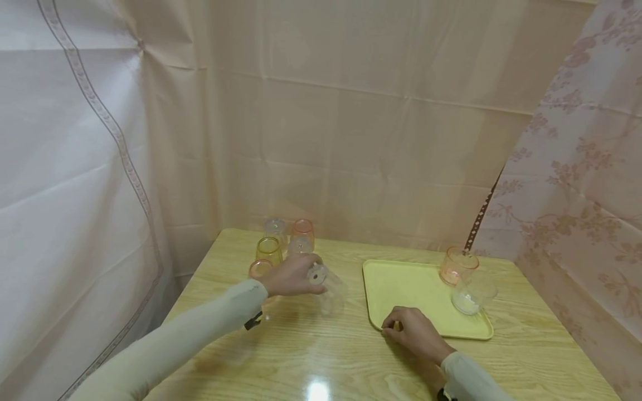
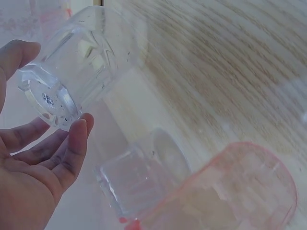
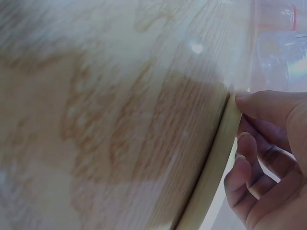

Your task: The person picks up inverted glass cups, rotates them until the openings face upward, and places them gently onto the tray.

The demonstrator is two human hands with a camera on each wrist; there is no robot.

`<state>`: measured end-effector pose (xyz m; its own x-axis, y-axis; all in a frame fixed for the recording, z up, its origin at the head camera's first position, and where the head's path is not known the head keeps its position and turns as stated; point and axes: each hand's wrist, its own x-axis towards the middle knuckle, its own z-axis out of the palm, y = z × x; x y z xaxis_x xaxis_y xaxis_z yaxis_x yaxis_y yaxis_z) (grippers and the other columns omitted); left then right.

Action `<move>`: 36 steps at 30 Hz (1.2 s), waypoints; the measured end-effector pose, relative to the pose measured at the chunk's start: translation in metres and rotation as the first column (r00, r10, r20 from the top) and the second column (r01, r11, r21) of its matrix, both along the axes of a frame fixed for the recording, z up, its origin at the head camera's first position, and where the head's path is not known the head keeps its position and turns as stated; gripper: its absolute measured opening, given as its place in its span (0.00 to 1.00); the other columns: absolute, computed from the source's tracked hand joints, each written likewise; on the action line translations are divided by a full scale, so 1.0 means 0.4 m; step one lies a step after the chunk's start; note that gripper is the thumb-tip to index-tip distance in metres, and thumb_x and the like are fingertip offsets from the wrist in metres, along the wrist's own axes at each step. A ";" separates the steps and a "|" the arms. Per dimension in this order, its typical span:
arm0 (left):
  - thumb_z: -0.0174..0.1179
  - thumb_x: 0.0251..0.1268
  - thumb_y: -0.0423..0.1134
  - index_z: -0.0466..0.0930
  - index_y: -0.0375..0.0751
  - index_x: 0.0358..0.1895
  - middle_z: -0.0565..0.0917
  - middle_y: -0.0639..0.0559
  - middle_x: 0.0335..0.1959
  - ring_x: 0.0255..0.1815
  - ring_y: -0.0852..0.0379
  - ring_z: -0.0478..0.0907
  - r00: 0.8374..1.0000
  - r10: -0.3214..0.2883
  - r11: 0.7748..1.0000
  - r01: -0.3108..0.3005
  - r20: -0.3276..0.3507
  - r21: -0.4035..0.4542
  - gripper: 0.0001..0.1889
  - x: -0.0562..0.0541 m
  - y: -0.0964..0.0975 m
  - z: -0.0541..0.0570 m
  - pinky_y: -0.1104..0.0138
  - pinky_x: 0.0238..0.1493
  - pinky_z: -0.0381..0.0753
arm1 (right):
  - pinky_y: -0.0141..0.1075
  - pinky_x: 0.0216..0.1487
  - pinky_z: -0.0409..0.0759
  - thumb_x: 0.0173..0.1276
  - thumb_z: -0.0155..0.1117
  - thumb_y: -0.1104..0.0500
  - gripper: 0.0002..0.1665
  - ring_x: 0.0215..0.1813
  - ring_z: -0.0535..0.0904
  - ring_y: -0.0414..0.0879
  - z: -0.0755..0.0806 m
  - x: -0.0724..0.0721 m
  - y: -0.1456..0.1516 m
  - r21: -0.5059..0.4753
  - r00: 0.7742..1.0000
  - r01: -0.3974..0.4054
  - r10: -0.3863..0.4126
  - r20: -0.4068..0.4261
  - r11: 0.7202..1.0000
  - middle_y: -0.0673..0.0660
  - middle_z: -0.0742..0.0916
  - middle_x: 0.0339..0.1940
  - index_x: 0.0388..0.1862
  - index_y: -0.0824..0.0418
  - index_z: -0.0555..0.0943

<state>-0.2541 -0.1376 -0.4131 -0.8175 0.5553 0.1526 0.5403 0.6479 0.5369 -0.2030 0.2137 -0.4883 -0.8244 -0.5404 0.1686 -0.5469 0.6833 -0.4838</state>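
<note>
My left hand grips a clear drinking glass round its base. That glass is tilted, its mouth pointing away from the palm, as the left wrist view shows. Around the same hand stand a yellow glass, a pink glass and a clear glass, the last with its base up. My right hand is at the near left corner of a yellow tray. In the right wrist view its thumb and forefinger pinch the tray's rim, while the other fingers curl loosely.
On the tray's right side stand an upright pink glass and an upright clear glass, close together. Another clear glass and a red-tinted glass are at the back left of the wooden table. Curtains hang behind and on both sides.
</note>
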 end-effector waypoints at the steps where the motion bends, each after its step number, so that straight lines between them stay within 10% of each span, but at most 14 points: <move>1: 0.73 0.59 0.54 0.79 0.36 0.57 0.83 0.55 0.40 0.33 0.62 0.77 1.000 0.004 1.000 -0.004 0.006 0.002 0.30 0.000 0.002 -0.002 0.67 0.30 0.79 | 0.30 0.30 0.76 0.68 0.74 0.55 0.04 0.29 0.74 0.30 -0.001 -0.001 0.000 0.001 1.000 0.001 -0.001 0.001 1.000 0.38 0.84 0.32 0.33 0.54 0.90; 19: 0.73 0.58 0.58 0.80 0.38 0.58 0.86 0.51 0.42 0.33 0.62 0.80 0.999 0.030 0.997 -0.033 0.042 0.076 0.32 0.012 0.032 -0.014 0.66 0.31 0.80 | 0.31 0.26 0.75 0.68 0.74 0.54 0.05 0.26 0.74 0.35 0.017 -0.001 -0.010 -0.036 0.994 0.051 -0.047 0.099 0.998 0.41 0.86 0.34 0.40 0.54 0.89; 28: 0.73 0.58 0.58 0.77 0.38 0.62 0.85 0.45 0.48 0.37 0.58 0.82 0.985 0.042 0.990 -0.063 0.165 0.125 0.35 0.025 0.049 -0.028 0.65 0.34 0.83 | 0.35 0.27 0.76 0.71 0.69 0.44 0.18 0.35 0.78 0.44 0.035 -0.004 -0.035 -0.187 0.960 0.168 -0.118 0.254 0.968 0.45 0.88 0.39 0.49 0.55 0.89; 36: 0.73 0.58 0.59 0.76 0.40 0.61 0.84 0.46 0.48 0.36 0.61 0.82 0.982 0.030 0.990 -0.055 0.187 0.131 0.35 0.031 0.064 -0.039 0.67 0.35 0.83 | 0.33 0.21 0.73 0.71 0.70 0.46 0.21 0.21 0.69 0.41 0.056 0.001 -0.055 -0.316 0.909 0.253 -0.113 0.400 0.915 0.60 0.86 0.37 0.53 0.59 0.87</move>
<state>-0.2417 -0.1119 -0.4289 -0.8610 0.5039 0.0684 0.3976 0.5833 0.7083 -0.2026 0.1917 -0.4661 -0.9419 -0.3355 -0.0142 -0.1649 0.4990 -0.8508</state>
